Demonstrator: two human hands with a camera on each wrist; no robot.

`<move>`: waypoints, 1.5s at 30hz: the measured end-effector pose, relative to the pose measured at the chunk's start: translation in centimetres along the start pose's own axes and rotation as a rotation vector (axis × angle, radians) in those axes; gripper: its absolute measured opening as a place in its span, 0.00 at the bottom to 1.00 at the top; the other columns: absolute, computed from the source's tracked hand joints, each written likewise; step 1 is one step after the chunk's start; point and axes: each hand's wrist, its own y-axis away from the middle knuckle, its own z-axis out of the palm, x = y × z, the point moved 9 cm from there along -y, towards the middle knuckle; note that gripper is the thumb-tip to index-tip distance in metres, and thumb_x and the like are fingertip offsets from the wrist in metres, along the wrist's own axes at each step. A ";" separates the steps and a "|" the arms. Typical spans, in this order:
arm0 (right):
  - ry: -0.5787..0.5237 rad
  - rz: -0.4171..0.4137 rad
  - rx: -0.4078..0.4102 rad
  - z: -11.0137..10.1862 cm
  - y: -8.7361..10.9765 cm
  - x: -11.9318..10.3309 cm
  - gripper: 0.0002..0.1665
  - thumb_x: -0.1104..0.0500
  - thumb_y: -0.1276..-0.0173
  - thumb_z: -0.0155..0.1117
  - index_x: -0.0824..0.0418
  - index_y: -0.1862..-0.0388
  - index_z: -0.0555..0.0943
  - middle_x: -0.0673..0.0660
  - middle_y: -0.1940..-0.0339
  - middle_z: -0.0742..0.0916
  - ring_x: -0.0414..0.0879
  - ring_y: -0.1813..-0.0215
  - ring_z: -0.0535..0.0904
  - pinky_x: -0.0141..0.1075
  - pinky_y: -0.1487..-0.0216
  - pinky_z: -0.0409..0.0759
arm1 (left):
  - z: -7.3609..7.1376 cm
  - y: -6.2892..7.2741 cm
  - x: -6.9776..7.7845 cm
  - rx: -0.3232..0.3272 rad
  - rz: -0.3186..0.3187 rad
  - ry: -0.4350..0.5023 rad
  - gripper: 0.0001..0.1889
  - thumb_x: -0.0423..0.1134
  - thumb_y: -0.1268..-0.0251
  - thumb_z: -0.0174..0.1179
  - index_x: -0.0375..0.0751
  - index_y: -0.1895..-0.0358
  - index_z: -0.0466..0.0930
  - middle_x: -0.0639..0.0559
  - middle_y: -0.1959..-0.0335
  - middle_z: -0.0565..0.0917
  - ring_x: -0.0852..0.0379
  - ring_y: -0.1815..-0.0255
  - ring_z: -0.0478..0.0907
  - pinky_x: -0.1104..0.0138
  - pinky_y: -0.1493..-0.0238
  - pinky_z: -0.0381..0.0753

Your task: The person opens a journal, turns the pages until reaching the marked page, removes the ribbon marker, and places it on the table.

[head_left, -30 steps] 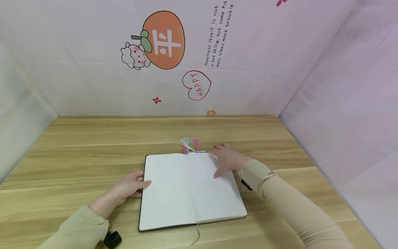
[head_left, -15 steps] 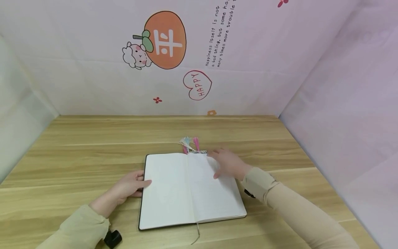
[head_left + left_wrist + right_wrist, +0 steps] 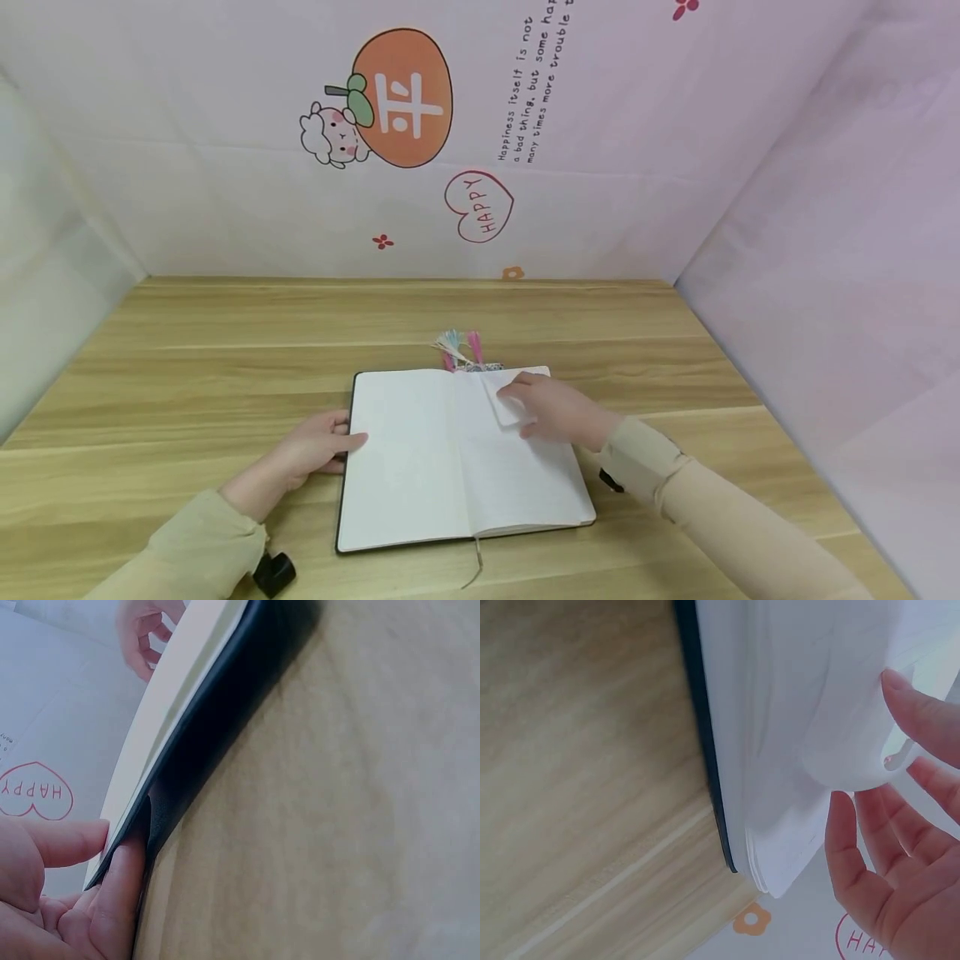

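An open notebook (image 3: 405, 467) with blank white pages and a dark cover lies on the wooden table. My left hand (image 3: 318, 446) grips its left edge; the left wrist view has the thumb (image 3: 75, 841) on the page side and fingers (image 3: 120, 900) under the cover. At the upper right of the spread, my right hand (image 3: 558, 408) holds the top corner of a page (image 3: 498, 408), which bends over to the left. In the right wrist view that page (image 3: 851, 742) curls up between thumb (image 3: 922, 716) and fingers (image 3: 844, 840).
Pink, white and blue tassels (image 3: 453, 343) and a small patterned strip (image 3: 486, 367) stick out beyond the notebook's top edge. A thin ribbon (image 3: 477, 567) trails from the bottom of the spine. A printed cloth wall (image 3: 600, 225) rises behind the table (image 3: 225, 333).
My right hand has shifted slightly right and down, and the page corner has lifted and folded over, baring the corner beneath. My left hand keeps its place.
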 end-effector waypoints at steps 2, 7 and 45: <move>-0.015 -0.012 0.000 0.1 0.3 0.0 0.33 0.63 0.49 0.75 0.63 0.42 0.76 0.57 0.47 0.81 0.48 0.51 0.77 0.40 0.49 0.78 | 0.0 0.0 -0.1 -0.002 0.000 -0.002 0.25 0.37 0.31 0.54 0.26 0.36 0.63 0.44 0.54 0.80 0.61 0.61 0.78 0.64 0.62 0.82; -0.110 -0.049 0.000 0.0 1.2 -0.3 0.31 0.67 0.47 0.72 0.64 0.42 0.75 0.58 0.48 0.80 0.43 0.61 0.75 0.33 0.58 0.78 | 0.2 0.0 -0.1 -0.003 -0.008 -0.003 0.26 0.37 0.31 0.54 0.26 0.35 0.62 0.39 0.49 0.78 0.60 0.59 0.78 0.64 0.61 0.82; -0.947 0.153 0.079 -2.0 2.7 -2.6 0.30 0.55 0.30 0.58 0.58 0.31 0.66 0.64 0.35 0.71 0.55 0.41 0.71 0.39 0.54 0.80 | 0.1 0.2 0.2 0.024 -0.035 -0.003 0.30 0.37 0.31 0.55 0.23 0.33 0.57 0.30 0.39 0.71 0.58 0.57 0.78 0.64 0.60 0.82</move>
